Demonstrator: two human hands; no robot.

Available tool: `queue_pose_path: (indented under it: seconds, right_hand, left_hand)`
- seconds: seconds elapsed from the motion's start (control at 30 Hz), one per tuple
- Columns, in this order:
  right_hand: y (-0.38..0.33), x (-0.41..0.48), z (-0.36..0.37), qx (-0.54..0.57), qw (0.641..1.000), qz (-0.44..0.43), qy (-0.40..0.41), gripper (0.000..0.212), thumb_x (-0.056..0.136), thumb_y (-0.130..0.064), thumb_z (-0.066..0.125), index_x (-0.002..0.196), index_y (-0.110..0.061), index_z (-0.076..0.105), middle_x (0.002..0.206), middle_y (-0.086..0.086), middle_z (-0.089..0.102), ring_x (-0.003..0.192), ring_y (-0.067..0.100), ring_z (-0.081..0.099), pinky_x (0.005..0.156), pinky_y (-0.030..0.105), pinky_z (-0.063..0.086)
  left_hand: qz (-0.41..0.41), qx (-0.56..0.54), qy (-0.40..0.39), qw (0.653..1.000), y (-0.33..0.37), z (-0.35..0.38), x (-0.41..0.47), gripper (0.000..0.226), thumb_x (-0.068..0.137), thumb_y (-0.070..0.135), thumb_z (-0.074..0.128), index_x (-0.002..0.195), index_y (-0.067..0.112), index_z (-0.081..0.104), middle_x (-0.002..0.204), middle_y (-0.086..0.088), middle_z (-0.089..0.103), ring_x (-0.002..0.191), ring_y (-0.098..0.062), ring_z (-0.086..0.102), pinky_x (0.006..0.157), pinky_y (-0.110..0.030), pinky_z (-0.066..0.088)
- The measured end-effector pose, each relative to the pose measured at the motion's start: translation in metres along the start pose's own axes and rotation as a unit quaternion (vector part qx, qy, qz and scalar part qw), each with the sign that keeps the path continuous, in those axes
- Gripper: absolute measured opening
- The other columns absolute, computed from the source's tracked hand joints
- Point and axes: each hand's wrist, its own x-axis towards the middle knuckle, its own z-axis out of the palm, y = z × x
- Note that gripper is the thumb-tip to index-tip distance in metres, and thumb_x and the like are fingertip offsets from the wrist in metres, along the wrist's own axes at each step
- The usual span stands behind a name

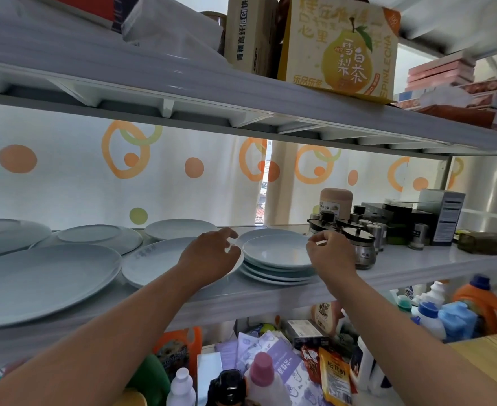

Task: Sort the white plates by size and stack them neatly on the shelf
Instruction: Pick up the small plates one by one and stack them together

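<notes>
Head view: both hands' grips open and empty beside a four-plate stack (276, 260), left hand (212, 253), right hand (330, 253).

A white shelf (417, 263) holds loose white plates (45, 282), a stack of plates (276, 259), and glass jars (361, 247) at right.

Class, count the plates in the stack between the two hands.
4 visible in the stack, piled on the shelf between the left hand and right hand; more may hide underneath.
</notes>
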Motion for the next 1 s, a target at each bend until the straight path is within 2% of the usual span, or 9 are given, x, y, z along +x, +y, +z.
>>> queue_pose_path:
  seconds: [0.13, 0.33, 0.5, 0.63, 0.73, 0.77, 0.83, 0.9, 1.0]
  right_hand:
    - [-0.012, -0.003, 0.007, -0.013, 0.999, -0.036, -0.027, 0.018, 0.087, -0.018, 0.057, 0.099, -0.008, 0.064, 0.099, 0.009, 0.067, 0.093, 0.024, 0.061, 0.078, 0.032, 0.047]
    - [-0.033, -0.010, 0.025, -0.054, 0.984, -0.141, -0.099, 0.016, 0.087, -0.017, 0.058, 0.100, -0.008, 0.062, 0.088, 0.004, 0.061, 0.079, 0.015, 0.053, 0.070, 0.023, 0.037]
    - [-0.056, -0.009, 0.053, -0.040, 0.971, -0.177, -0.153, 0.018, 0.087, -0.017, 0.059, 0.102, -0.008, 0.063, 0.093, 0.006, 0.067, 0.079, 0.013, 0.054, 0.073, 0.019, 0.037]
    - [-0.078, -0.002, 0.081, -0.003, 0.964, -0.193, -0.183, 0.017, 0.086, -0.014, 0.056, 0.100, -0.009, 0.066, 0.093, 0.009, 0.071, 0.074, 0.014, 0.059, 0.072, 0.020, 0.043]
    - [-0.093, 0.009, 0.101, -0.001, 0.960, -0.208, -0.187, 0.019, 0.084, -0.012, 0.054, 0.099, -0.010, 0.067, 0.077, 0.004, 0.067, 0.067, 0.013, 0.057, 0.062, 0.019, 0.040]
    - [-0.096, 0.014, 0.109, -0.012, 0.958, -0.218, -0.185, 0.020, 0.084, -0.012, 0.054, 0.100, -0.010, 0.066, 0.077, 0.003, 0.066, 0.067, 0.014, 0.056, 0.064, 0.019, 0.039]
    - [-0.101, 0.024, 0.128, -0.038, 0.956, -0.226, -0.181, 0.022, 0.084, -0.011, 0.052, 0.102, -0.009, 0.066, 0.089, 0.009, 0.068, 0.083, 0.022, 0.060, 0.073, 0.021, 0.042]
    - [-0.101, 0.037, 0.148, -0.066, 0.955, -0.218, -0.191, 0.025, 0.086, -0.012, 0.049, 0.106, -0.009, 0.064, 0.100, 0.014, 0.067, 0.098, 0.028, 0.060, 0.083, 0.026, 0.045]
    - [-0.100, 0.057, 0.175, -0.127, 0.947, -0.194, -0.220, 0.030, 0.089, -0.013, 0.043, 0.112, -0.008, 0.062, 0.114, 0.016, 0.064, 0.108, 0.033, 0.057, 0.091, 0.031, 0.045]
  left_hand:
    - [0.002, 0.015, 0.001, 1.000, -0.003, -0.006, 0.000, 0.035, 0.090, 0.031, 0.046, 0.124, 0.026, 0.055, 0.118, 0.001, 0.065, 0.107, -0.018, 0.059, 0.084, -0.027, 0.042]
    - [-0.008, 0.047, 0.014, 0.999, -0.022, -0.034, -0.001, 0.034, 0.090, 0.028, 0.049, 0.122, 0.022, 0.058, 0.116, -0.001, 0.067, 0.108, -0.020, 0.060, 0.090, -0.030, 0.045]
    - [-0.064, 0.053, -0.007, 0.997, -0.049, -0.058, 0.006, 0.032, 0.090, 0.027, 0.050, 0.119, 0.019, 0.060, 0.116, -0.003, 0.067, 0.107, -0.022, 0.060, 0.092, -0.030, 0.045]
    - [-0.096, -0.051, -0.029, 0.994, -0.062, -0.063, 0.017, 0.025, 0.089, 0.026, 0.051, 0.108, 0.020, 0.065, 0.105, -0.002, 0.068, 0.096, -0.020, 0.062, 0.080, -0.028, 0.048]
    - [-0.118, -0.116, -0.034, 0.986, -0.069, -0.066, 0.025, 0.020, 0.088, 0.027, 0.051, 0.100, 0.021, 0.065, 0.092, 0.002, 0.069, 0.086, -0.015, 0.062, 0.071, -0.026, 0.050]
    - [-0.120, -0.106, -0.030, 0.987, -0.073, -0.067, 0.028, 0.021, 0.087, 0.028, 0.051, 0.101, 0.022, 0.066, 0.095, 0.001, 0.069, 0.089, -0.017, 0.063, 0.075, -0.028, 0.052]
    - [-0.118, -0.040, -0.020, 0.992, -0.083, -0.069, 0.033, 0.026, 0.085, 0.029, 0.049, 0.105, 0.024, 0.065, 0.103, -0.002, 0.068, 0.093, -0.020, 0.065, 0.083, -0.030, 0.052]
    - [-0.111, 0.038, -0.021, 0.993, -0.091, -0.072, 0.037, 0.029, 0.086, 0.028, 0.048, 0.110, 0.023, 0.063, 0.108, -0.002, 0.067, 0.094, -0.020, 0.065, 0.087, -0.030, 0.050]
    - [-0.109, 0.094, -0.037, 0.989, -0.105, -0.072, 0.044, 0.033, 0.087, 0.030, 0.048, 0.116, 0.021, 0.060, 0.113, -0.004, 0.068, 0.101, -0.021, 0.062, 0.094, -0.034, 0.047]
